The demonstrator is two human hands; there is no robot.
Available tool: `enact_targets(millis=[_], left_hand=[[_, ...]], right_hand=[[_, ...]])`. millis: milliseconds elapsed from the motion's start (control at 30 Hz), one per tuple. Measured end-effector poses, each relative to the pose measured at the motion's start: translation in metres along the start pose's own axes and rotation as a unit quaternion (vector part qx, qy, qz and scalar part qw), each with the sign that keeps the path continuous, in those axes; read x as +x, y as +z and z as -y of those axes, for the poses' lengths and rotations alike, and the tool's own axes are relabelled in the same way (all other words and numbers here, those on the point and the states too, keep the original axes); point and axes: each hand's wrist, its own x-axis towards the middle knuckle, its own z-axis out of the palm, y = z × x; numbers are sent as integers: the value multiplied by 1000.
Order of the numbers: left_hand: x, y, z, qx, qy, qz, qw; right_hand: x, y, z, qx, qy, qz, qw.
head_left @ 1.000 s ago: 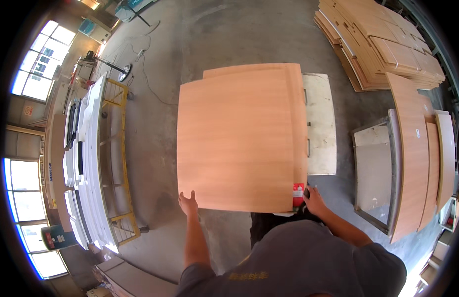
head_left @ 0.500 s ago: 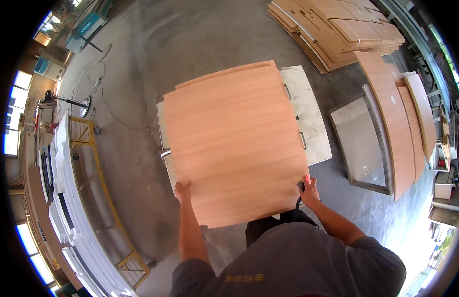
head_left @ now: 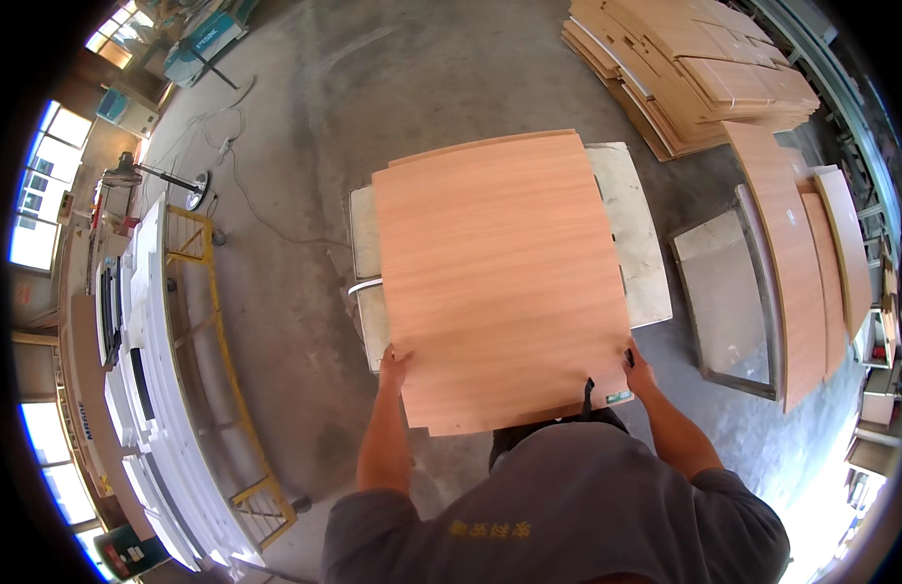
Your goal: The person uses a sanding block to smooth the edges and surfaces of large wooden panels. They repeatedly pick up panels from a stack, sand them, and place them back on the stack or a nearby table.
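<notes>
My left hand [head_left: 393, 368] and right hand [head_left: 638, 372] are well apart, each clamped on a near side edge of the large flat orange-brown wood-veneer panel [head_left: 505, 282] held over the pale grey worktable [head_left: 641, 243]; looks stiff, heavy, smooth-faced, best gripped at opposite edges.

Pale grey worktable [head_left: 638, 243] at frame centre, standing on concrete floor [head_left: 305, 321]; orange-brown wood-veneer panels [head_left: 500, 282] stacked on top, covering most of it, bare strips showing left and right.
</notes>
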Motion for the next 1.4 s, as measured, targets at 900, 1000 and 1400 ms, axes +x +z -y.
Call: enact_targets(millis=[900,1000,1400], left_hand=[[-16,-2,127,-163,23,3,986],[-29,33,85,-20,52,-36,998],[-64,106,-48,152,224,-15,963]], right_hand=[[-56,27,-88,-38,91,27,995],[-66,24,-68,40,125,-85,988],[11,-8,36,101,72,-56,991]])
